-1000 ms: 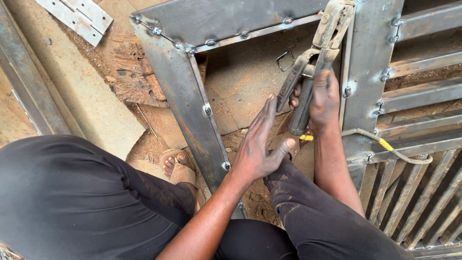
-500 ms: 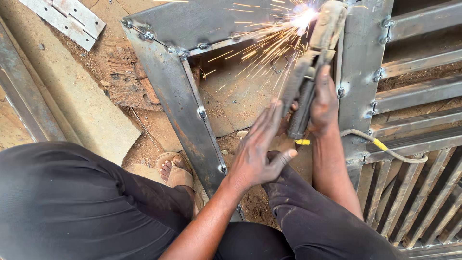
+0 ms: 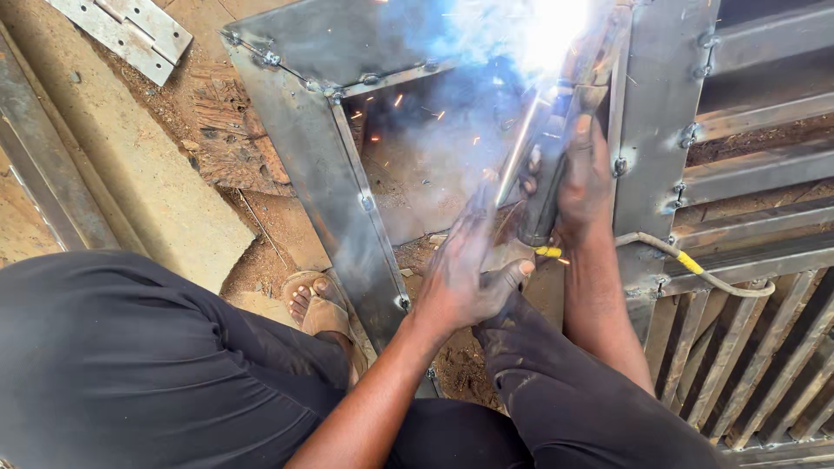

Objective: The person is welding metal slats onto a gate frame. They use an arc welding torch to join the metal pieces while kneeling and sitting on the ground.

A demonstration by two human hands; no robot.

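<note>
The grey steel frame (image 3: 347,187) lies on the dirt ground, its right upright beside slatted bars (image 3: 747,347). Your right hand (image 3: 582,178) grips the welding electrode holder (image 3: 543,187) over the frame's opening, a bright arc flaring at the top right corner. Your left hand (image 3: 465,274) hovers spread, fingers flat, just beside it. A hinge plate (image 3: 130,30) lies top left.

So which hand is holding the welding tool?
The right hand: it grips the dark welding tool that points up to the bright arc. The left hand holds nothing; it is spread open just below and beside the tool.
</note>
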